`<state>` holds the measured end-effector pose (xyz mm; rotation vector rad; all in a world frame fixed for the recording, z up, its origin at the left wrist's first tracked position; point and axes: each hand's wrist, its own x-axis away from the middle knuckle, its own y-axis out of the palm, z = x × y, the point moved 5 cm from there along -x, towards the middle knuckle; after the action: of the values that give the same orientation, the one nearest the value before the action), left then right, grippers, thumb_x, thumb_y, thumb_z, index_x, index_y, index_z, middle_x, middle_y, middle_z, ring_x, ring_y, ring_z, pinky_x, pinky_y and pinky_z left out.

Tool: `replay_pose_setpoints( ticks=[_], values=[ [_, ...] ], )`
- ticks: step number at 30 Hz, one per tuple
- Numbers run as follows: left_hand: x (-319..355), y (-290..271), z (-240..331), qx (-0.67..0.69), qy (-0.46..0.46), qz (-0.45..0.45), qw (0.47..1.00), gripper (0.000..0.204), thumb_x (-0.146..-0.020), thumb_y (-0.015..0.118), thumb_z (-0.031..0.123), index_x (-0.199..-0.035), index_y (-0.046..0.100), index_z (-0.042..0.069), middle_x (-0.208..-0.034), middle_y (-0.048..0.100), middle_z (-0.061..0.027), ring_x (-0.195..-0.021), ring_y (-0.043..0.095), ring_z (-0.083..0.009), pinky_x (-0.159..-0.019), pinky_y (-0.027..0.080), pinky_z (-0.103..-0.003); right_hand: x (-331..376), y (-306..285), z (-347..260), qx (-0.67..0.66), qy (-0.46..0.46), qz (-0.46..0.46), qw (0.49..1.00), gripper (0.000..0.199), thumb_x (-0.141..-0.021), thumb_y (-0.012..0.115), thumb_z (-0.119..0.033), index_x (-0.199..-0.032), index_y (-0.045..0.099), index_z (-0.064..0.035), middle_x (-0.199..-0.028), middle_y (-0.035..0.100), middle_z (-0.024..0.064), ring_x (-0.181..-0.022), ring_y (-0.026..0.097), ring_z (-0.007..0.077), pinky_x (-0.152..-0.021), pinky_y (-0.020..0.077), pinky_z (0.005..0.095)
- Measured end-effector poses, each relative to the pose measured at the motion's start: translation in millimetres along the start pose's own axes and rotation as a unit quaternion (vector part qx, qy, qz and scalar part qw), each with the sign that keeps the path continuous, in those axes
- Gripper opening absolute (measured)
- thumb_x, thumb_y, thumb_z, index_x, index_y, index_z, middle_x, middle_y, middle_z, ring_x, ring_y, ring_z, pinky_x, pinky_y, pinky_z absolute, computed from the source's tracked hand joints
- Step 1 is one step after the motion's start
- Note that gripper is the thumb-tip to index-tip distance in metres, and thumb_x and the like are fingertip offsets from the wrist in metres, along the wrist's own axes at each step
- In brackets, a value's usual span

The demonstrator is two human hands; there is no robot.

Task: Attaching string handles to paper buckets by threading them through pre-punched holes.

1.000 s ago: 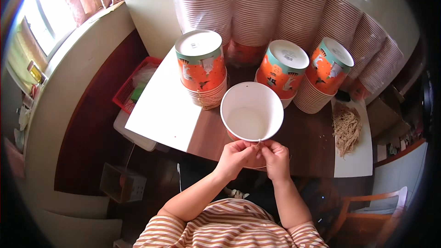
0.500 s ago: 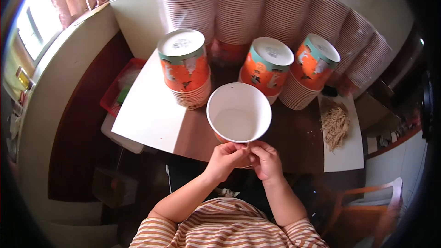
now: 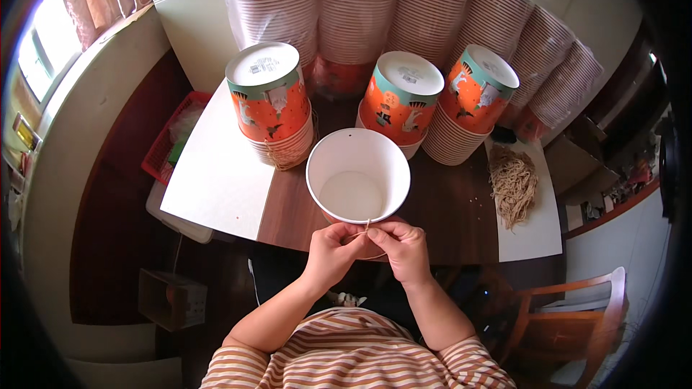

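While both hands work at the near rim, the head view reads so
Left hand (image 3: 333, 251): closed, pinching a thin tan string (image 3: 366, 229) at the rim
Right hand (image 3: 404, 246): closed, pinching the same string
White paper bucket (image 3: 358, 174): upright on the bench (image 3: 447, 209), open end up, touching both hands
Behind: three printed bucket stacks (image 3: 272, 101); string bundle (image 3: 513, 184) at right
Doing it well, I judge: keep the string taut, bucket steady against the bench
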<state>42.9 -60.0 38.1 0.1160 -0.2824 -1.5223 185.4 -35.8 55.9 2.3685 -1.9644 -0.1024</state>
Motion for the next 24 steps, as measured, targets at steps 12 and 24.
replay_pose_setpoints(
  ticks=[12,24],
  values=[
    [2,-5,10,0.001,0.012,-0.004,1.0,0.012,-0.09,0.064,0.006,-0.094,0.067,-0.005,-0.085,0.068,-0.0024,-0.077,0.06,-0.0053,-0.07,0.051,-0.021,-1,2,9,-0.191,0.104,-0.042,0.975,0.016,-0.091,0.063,-0.012,-0.1,0.069,-0.0004,-0.094,0.07,0.0066,-0.082,0.064,0.0108,-0.075,0.0513,0.0242],
    [16,0,25,-0.24,0.287,0.116,0.92,0.016,-0.08,0.071,0.001,-0.094,0.065,0.002,-0.076,0.065,-0.0058,-0.063,0.064,-0.0126,-0.054,0.05,-0.024,5,8,32,-0.305,0.183,-0.027,0.934,0.014,-0.09,0.064,-0.011,-0.101,0.069,-0.003,-0.088,0.069,0.0014,-0.069,0.055,0.0058,-0.068,0.0482,0.0214]
  ],
)
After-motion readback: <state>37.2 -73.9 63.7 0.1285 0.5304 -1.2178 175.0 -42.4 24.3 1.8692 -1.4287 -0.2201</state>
